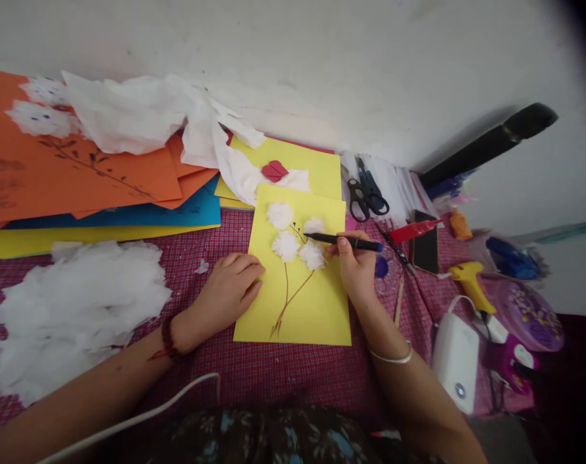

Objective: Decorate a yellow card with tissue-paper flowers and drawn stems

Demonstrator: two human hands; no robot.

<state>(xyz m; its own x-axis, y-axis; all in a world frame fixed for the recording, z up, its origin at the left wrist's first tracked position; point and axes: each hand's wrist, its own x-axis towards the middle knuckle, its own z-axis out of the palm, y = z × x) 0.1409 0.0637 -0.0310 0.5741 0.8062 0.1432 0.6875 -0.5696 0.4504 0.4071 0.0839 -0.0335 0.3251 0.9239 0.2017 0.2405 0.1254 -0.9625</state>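
A yellow sheet of paper (302, 316) lies in front of me, with several fluffy white paper flowers (286, 246) on it and drawn brown stems (286, 290). My right hand (357, 264) is closed around a black marker (339, 240) with a blue end. The marker's tip meets the sheet among the flowers, beside a thin stem with small dark marks. My left hand (235, 280) lies palm down on the sheet's left edge, its fingers stretched and slightly bent, holding nothing.
White tissue pieces (80, 309) are heaped at left, below orange paper (129, 174) with a drawn branch. Black-handled scissors (365, 200), a red tube (413, 230), a phone (425, 248), a yellow glue gun (471, 283) and a white box-like device (457, 361) stand at right. A white cable (172, 399) crosses the front.
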